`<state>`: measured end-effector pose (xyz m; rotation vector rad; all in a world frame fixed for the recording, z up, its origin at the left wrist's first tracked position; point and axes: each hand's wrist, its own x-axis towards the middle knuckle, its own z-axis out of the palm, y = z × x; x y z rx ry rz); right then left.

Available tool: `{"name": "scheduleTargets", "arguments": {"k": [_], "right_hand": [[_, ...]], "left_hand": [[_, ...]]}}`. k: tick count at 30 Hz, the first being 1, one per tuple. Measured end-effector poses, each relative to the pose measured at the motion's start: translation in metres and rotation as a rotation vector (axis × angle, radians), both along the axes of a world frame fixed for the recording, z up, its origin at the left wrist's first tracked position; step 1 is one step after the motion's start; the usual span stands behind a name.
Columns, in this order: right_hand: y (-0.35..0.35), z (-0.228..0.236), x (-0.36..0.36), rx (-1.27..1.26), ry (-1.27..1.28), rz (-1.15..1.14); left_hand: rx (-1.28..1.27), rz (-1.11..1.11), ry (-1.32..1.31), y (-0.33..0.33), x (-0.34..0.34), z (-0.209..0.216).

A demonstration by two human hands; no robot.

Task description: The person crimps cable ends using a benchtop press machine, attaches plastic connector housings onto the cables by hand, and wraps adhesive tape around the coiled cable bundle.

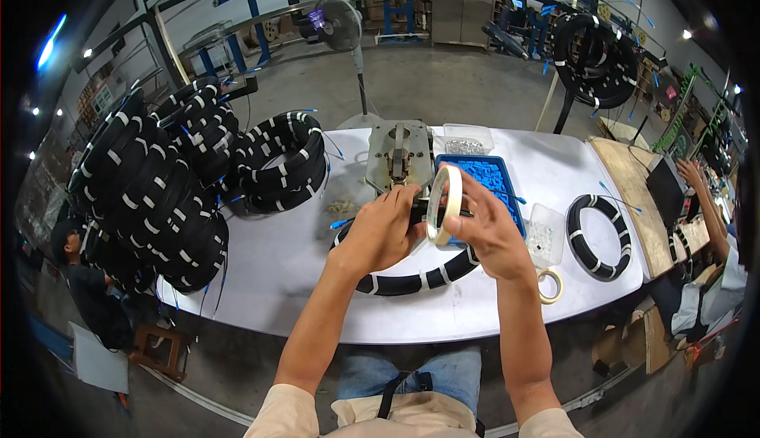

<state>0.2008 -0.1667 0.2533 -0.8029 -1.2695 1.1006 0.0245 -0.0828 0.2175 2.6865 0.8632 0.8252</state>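
Observation:
My right hand (497, 236) grips a roll of cream tape (454, 194) that stands on edge, its fingers and thumb around the ring's right side. Just left of it, my left hand (381, 231) is closed at the far side of a black cable coil (396, 284); its fingertips are partly hidden. White bands wrap the coil, which lies on the table in front of me, and a blue-tipped cable end (342, 223) sticks out at its left. Right beyond my left hand stands a grey metal bench press (400, 149).
Tall stacks of banded black coils (150, 193) fill the table's left side. A blue tray of blue parts (475, 170), a clear box (545, 232), a second tape roll (551, 286) and another coil (599, 236) sit at right. Other people work at both sides.

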Motion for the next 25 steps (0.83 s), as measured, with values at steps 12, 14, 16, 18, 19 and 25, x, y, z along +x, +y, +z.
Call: {"name": "scheduleTargets", "arguments": {"k": [12,14,16,18,19,25], "right_hand": [[-0.015,-0.039,-0.006,0.116,-0.056,0.046],[-0.018,-0.048,-0.009,0.140,-0.072,-0.005],[-0.018,-0.057,-0.008,0.130,-0.081,-0.015],[-0.017,-0.067,-0.007,0.052,-0.119,0.063],[-0.017,-0.075,-0.005,0.023,-0.115,0.084],[-0.016,-0.087,-0.011,-0.032,-0.043,0.156]], "left_hand": [[0.009,0.027,-0.024,0.006,-0.001,-0.002],[-0.017,0.058,-0.008,0.008,0.001,-0.001],[-0.031,0.063,-0.012,0.010,0.001,-0.001],[-0.047,0.069,-0.012,0.013,0.000,-0.002],[-0.049,0.061,-0.013,0.016,-0.001,-0.002],[-0.105,0.033,0.060,0.023,-0.004,0.002]]}}
